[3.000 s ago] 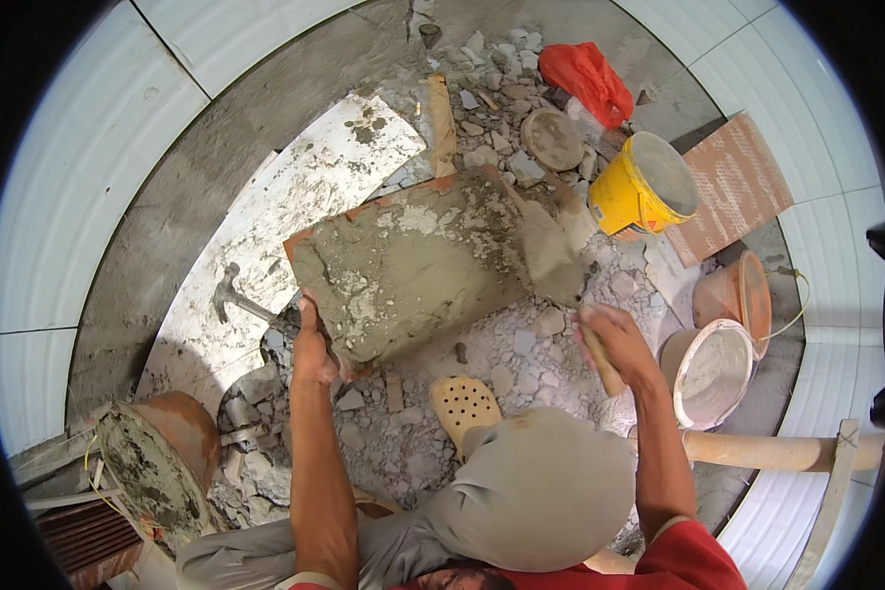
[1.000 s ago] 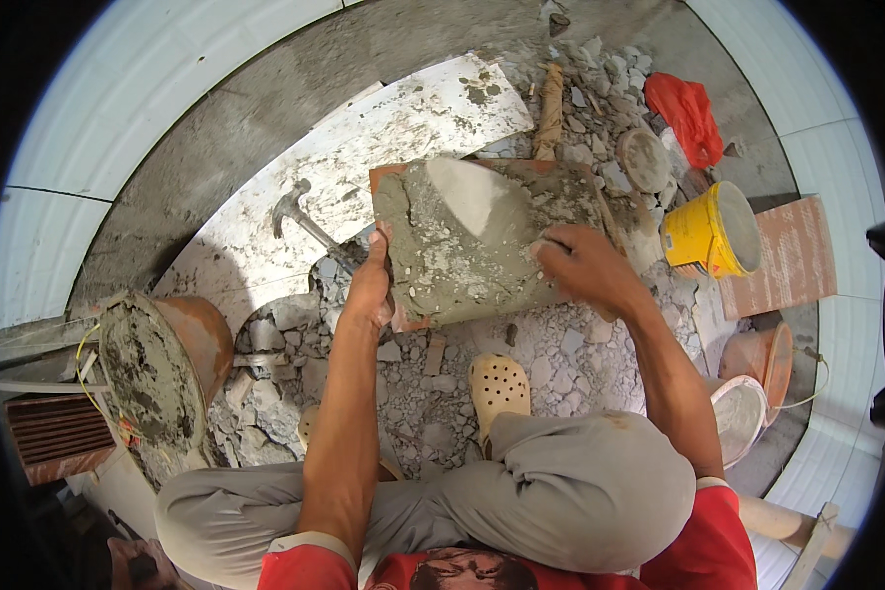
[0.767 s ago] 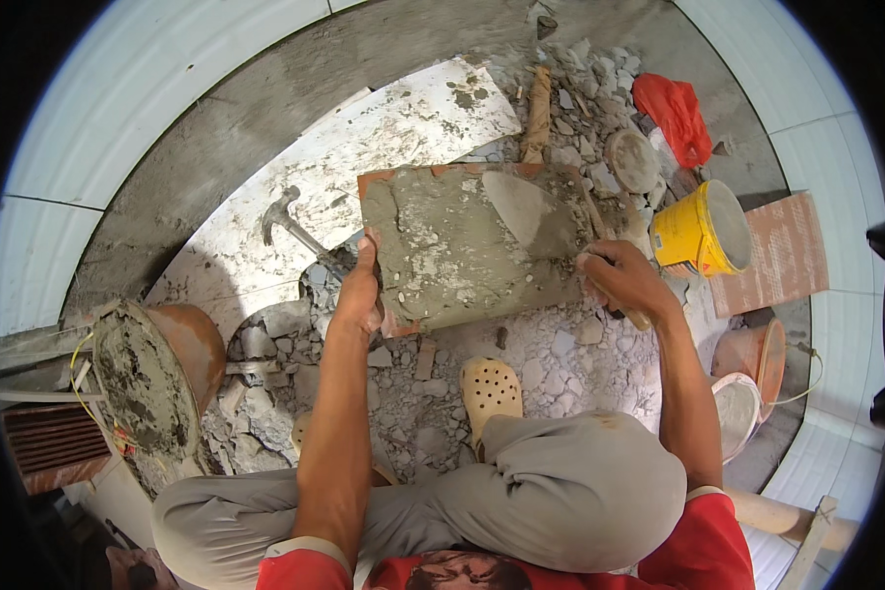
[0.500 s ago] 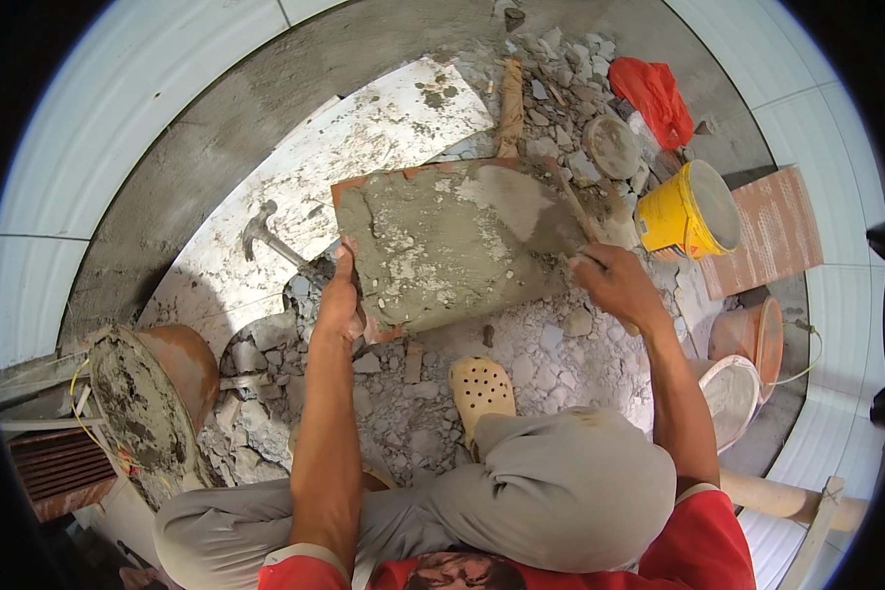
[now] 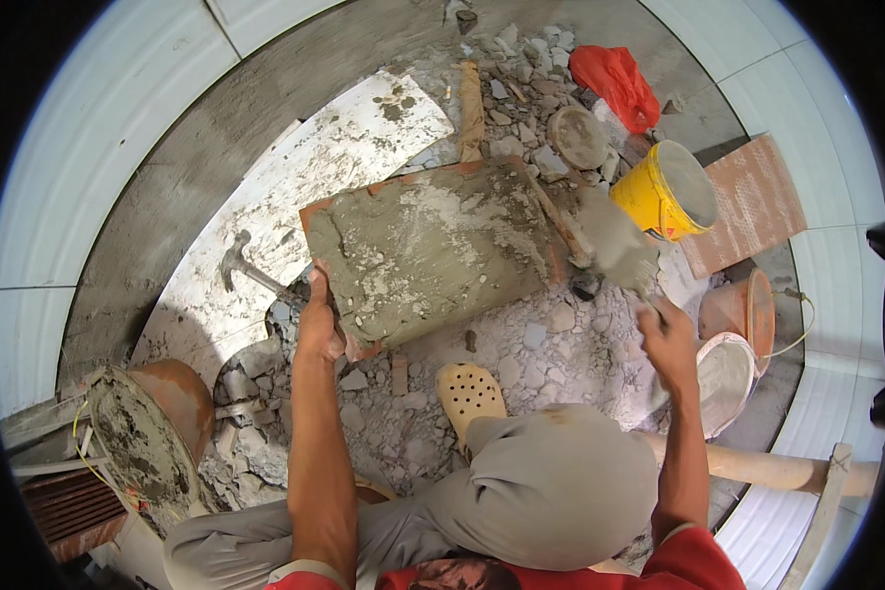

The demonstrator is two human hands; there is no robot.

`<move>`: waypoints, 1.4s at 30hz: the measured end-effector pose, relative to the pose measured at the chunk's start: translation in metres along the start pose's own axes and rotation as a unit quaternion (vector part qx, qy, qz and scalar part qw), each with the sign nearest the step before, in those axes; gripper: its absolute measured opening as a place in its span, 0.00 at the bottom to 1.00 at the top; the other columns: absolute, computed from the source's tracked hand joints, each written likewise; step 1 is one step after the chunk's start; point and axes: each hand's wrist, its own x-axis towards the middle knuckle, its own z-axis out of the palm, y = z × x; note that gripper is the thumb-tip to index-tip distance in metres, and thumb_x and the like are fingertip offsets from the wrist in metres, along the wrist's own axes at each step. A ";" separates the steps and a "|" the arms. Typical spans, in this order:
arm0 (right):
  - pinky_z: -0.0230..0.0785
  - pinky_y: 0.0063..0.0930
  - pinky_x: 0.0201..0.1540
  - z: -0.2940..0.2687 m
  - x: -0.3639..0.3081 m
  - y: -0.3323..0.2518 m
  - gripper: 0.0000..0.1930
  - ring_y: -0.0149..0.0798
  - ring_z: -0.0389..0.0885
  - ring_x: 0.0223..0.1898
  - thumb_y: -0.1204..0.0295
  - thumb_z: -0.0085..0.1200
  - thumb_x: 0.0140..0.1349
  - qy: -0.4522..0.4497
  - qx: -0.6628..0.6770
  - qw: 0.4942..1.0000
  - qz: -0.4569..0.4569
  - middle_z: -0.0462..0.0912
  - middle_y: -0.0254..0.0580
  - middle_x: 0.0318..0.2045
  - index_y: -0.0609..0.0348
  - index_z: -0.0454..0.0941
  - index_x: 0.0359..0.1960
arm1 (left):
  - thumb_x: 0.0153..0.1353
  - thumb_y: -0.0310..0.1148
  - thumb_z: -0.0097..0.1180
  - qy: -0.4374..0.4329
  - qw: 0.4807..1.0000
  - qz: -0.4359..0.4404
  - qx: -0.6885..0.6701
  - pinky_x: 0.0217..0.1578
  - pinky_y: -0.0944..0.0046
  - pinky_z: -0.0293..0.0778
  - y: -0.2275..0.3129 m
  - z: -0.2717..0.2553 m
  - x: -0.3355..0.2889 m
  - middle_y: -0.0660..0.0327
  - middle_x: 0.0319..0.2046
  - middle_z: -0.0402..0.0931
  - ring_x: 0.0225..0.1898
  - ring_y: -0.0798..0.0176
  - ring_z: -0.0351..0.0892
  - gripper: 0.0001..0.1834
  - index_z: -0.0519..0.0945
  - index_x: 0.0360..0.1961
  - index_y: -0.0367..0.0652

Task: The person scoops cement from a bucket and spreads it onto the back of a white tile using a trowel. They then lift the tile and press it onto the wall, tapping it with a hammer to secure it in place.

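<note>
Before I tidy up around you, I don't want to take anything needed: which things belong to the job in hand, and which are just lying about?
In the job:
mortar-covered tile, left hand at its edge
trowel in right hand
mortar bucket, probably

Apparently lying about:
hammer
red plastic bag
rubble

Bright light, shadow on the white board [image 5: 315,177]; trowel [image 5: 621,246] blurred; wall tiles [image 5: 88,167] bowed.

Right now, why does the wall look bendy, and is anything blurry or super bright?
In the head view, the wide lens bends the wall; in that view, the trowel in the right hand looks smeared, and the white board is bright, with shadow over its lower end.
</note>
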 end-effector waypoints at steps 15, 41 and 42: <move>0.72 0.39 0.23 -0.037 -0.179 0.215 0.22 0.41 0.82 0.21 0.59 0.51 0.70 0.189 0.076 0.885 0.419 0.81 0.47 0.19 0.67 0.81 0.27 | 0.74 0.67 0.32 -0.012 0.998 -0.049 0.040 0.73 0.44 0.54 -0.012 -0.014 0.021 0.55 0.75 0.58 0.74 0.44 0.55 0.43 0.57 0.77 0.45; 0.70 0.24 0.19 -0.018 -0.104 0.082 0.19 0.29 0.74 0.19 0.59 0.51 0.73 -0.082 0.469 0.848 0.234 0.78 0.37 0.28 0.65 0.78 0.47 | 0.78 0.57 0.36 0.015 0.999 -0.026 -0.038 0.63 0.47 0.71 -0.014 -0.015 0.024 0.53 0.69 0.70 0.67 0.46 0.69 0.34 0.66 0.73 0.43; 0.70 0.25 0.20 -0.005 -0.087 0.067 0.18 0.30 0.75 0.19 0.59 0.52 0.73 -0.113 0.491 0.834 0.225 0.79 0.38 0.29 0.65 0.78 0.47 | 0.78 0.56 0.35 0.014 0.999 -0.025 -0.038 0.64 0.46 0.71 -0.013 -0.014 0.022 0.53 0.69 0.70 0.67 0.46 0.69 0.34 0.66 0.73 0.43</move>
